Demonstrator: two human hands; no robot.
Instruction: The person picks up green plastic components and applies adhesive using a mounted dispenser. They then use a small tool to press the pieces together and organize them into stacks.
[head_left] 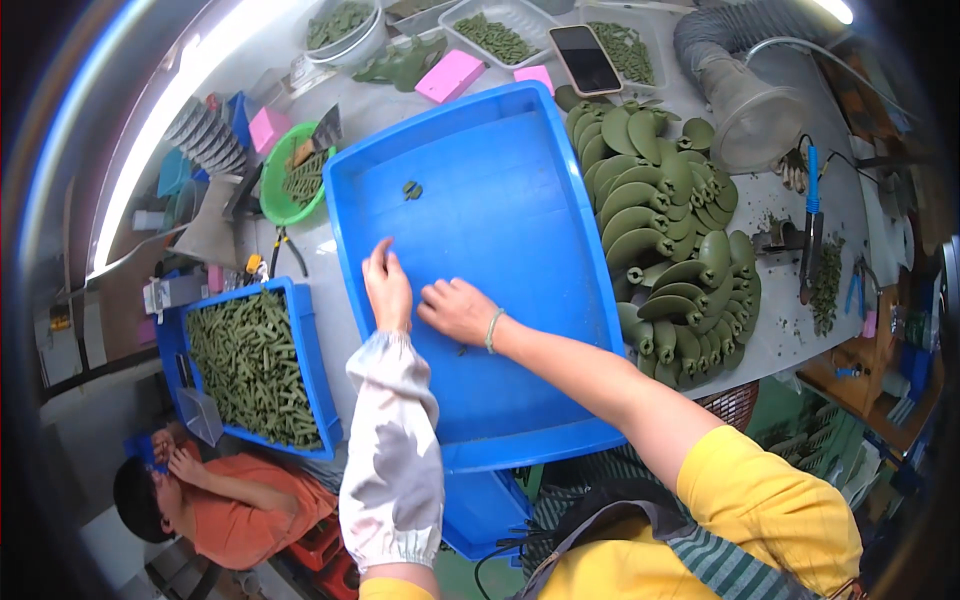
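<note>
Grey bench (764, 202): left hand (388, 292) and right hand (462, 313) are apart over a rectangular blue plastic tray (520, 230), any grip unclear. Light pressure should suit the small dark-green piece (413, 191).

smooth blue plastic tray (500, 235) with a soft sheen, matt green curved pieces (636, 220), crinkled white cloth sleeve (393, 460), glossy dark phone screen (586, 60), ribbed matt grey hose (735, 35), smooth green plastic basin (268, 190)

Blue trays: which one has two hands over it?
The big middle blue tray: the left hand and right hand are both over it. The smaller blue tray at left is full of green pieces; the lower blue bin is partly hidden.
</note>
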